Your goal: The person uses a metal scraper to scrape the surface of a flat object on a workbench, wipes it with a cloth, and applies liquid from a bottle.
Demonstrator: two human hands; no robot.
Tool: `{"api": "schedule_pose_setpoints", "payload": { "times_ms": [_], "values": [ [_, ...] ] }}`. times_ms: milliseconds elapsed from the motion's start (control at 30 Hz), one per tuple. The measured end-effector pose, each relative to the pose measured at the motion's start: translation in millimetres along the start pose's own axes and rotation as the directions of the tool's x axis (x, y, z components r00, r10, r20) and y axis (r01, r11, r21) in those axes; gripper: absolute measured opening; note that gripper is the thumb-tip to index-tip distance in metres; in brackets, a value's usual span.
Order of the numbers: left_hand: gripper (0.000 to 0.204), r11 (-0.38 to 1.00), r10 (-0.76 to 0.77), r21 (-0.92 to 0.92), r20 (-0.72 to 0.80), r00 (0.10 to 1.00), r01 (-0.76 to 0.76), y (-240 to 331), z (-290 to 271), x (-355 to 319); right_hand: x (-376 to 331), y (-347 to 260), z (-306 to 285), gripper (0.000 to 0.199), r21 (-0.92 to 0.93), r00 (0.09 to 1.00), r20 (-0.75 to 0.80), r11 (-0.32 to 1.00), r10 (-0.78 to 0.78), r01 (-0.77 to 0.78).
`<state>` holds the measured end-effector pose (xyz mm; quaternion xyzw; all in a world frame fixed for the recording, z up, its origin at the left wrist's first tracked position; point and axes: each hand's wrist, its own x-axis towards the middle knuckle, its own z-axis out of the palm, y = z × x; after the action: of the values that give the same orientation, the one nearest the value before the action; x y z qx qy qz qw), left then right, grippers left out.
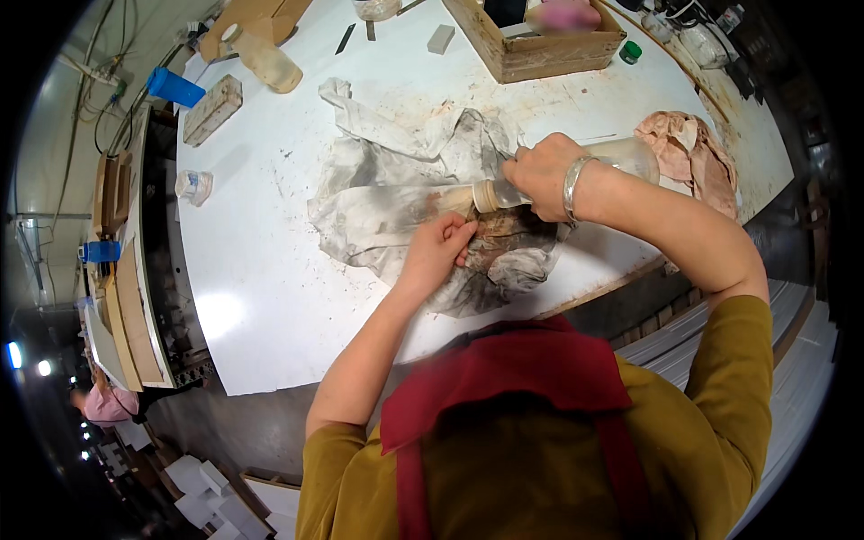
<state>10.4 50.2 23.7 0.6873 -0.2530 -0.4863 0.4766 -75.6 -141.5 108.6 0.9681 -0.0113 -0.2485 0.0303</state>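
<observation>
Bottle: clear plastic cylinder (630,160) with a cream ring (486,195) at its left end; lay sideways above the desk (261,270), right of centre, towards the near edge.
Right hand: clamped round the bottle near the neck (545,175).
Left hand: thumb and fingertips pinched on the rag, just below the ring (438,247); hands apart from each other.
Rag: crumpled grey-white cloth, dark stains (364,220), spread mid-desk to near edge.
Bottle handling: probably light, thin-walled, squeezable; likely slippery if wet. Best hold: round the body just behind the neck.
Rag handling: soft, limp, likely light; best pinched by a thick fold.
Bottle contents: couldn't tell, hand covered part.
Spare bottle: cloudy yellowish plastic (268,63), far left corner; fill unclear.
Wooden box: brown, open-topped (549,65), far edge; held a dark item and a blurred pink thing (565,17).
Small tub: white, round (193,186), left edge; inside not visible.
Peach cloth: crumpled (688,153), right edge, beside bottle's base.
</observation>
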Motion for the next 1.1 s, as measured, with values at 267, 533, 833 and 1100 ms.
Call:
{"api": "schedule_pose_setpoints", "payload": {
  "times_ms": [267,533,833,1100],
  "values": [
    [0.009,0.180,0.672,0.934,0.113,0.732,-0.310,2,-5,-4,6,21,6,0.029,-0.007,0.997,0.036,0.998,0.067,-0.067],
    [0.013,0.036,0.757,0.870,0.298,0.582,-0.492,3,-11,0,-3,11,6,0.029,-0.006,0.996,0.076,0.999,0.052,-0.051],
    [0.013,0.452,0.705,0.798,-0.046,0.707,-0.399,-2,-8,9,-1,10,13,0.035,0.038,0.999,-0.006,0.998,0.054,-0.054],
    [0.022,0.837,0.357,0.514,-0.252,0.899,-0.188,-8,-14,-3,-5,57,19,0.048,0.326,0.939,-0.209,0.925,0.274,-0.197]
  ]
}}
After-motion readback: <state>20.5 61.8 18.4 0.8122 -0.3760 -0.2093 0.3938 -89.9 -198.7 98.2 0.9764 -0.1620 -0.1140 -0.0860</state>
